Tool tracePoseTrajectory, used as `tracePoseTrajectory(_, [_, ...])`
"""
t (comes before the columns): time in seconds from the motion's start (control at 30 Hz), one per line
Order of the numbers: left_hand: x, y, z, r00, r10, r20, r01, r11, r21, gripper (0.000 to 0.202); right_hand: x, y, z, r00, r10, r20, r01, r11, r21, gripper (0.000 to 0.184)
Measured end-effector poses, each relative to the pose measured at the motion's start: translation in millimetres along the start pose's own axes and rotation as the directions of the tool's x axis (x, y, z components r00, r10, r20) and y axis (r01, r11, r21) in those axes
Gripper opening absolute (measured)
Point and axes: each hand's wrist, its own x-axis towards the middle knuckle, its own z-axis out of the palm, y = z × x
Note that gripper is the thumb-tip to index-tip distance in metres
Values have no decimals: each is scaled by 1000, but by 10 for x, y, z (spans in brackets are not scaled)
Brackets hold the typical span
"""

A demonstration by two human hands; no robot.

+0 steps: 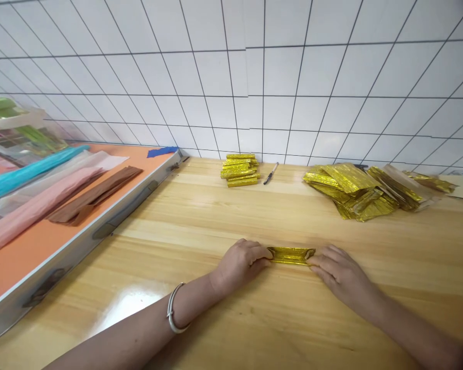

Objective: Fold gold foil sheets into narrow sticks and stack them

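A small folded piece of shiny gold foil paper [291, 255] lies across the space between my two hands, low over the wooden table. My left hand [243, 262], with a silver bangle on its wrist, pinches the left end. At the right end, the fingers of my right hand [337, 270] are closed on the paper. The piece has raised long edges and a hollow along its middle, and both ends look tucked in. Beyond my hands, a stack of narrow gold foil strips [239, 170] sits near the wall.
A pen [270, 173] lies beside the stack. Far right is a loose pile of gold foil sheets [355, 190]. On the left stands a raised orange board [111, 210] with brown paper [94, 198], pink paper [42, 205] and blue paper [34, 167]. A tiled wall [231, 77] closes the back.
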Motion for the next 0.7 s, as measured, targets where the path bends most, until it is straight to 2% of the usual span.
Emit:
tracePoseTrajectory(0.17, [-5,33,43,997,-74,-32,73,997,-33,13,70,-20,-28,986,163,41,-167,973,158,17])
tracePoseTrajectory(0.37, [0,39,36,995,-64,-80,60,997,-54,16,144,-50,-40,969,229,89,-242,950,196,20])
tracePoseTrajectory(0.47, [30,25,33,996,-72,-58,69,996,-57,15,140,-54,-34,957,278,87,-290,933,212,16])
tracePoseTrajectory(0.7, [103,94,14,981,-194,-17,194,981,16,8,149,-71,-43,938,330,101,-345,909,232,16])
